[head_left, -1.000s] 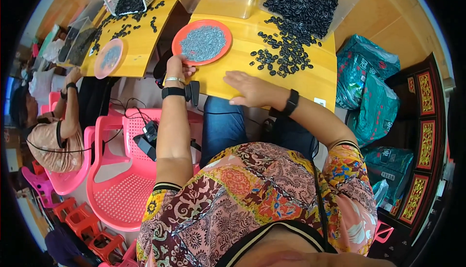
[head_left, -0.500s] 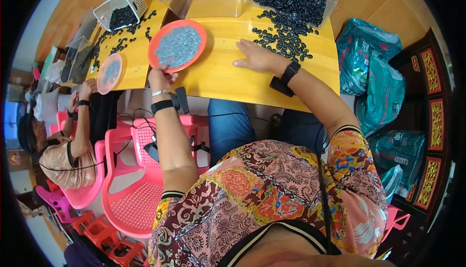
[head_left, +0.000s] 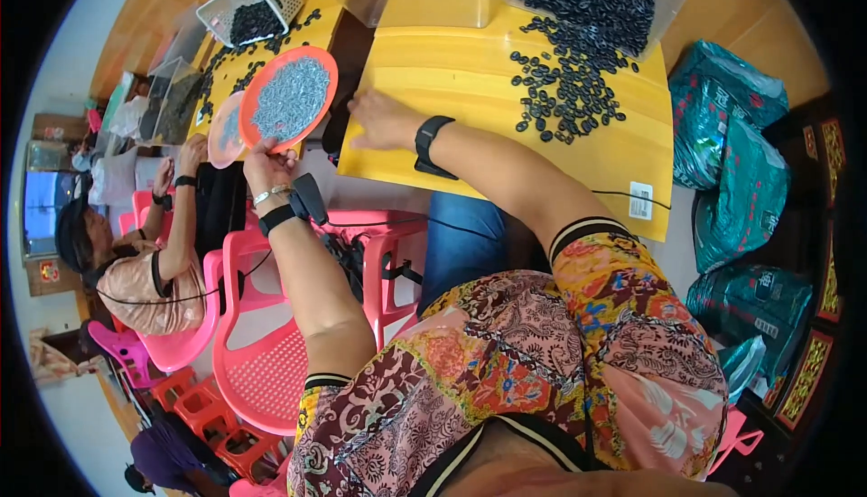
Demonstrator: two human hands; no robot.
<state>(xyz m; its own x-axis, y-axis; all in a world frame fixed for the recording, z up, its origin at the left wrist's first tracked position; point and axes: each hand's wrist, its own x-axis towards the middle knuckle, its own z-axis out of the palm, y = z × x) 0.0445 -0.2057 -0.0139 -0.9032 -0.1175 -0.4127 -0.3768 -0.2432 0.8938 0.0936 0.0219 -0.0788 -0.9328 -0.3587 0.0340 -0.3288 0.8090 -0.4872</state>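
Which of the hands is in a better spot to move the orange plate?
Probably the left hand: it holds the rim of the orange plate. The right hand is apart from it, by the yellow table's left edge.

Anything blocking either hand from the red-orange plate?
Nothing visible blocks the left hand; it grips the near rim of the red-orange plate. For the right hand, I see no object standing in between: just the left edge of the yellow table and the gap past it.
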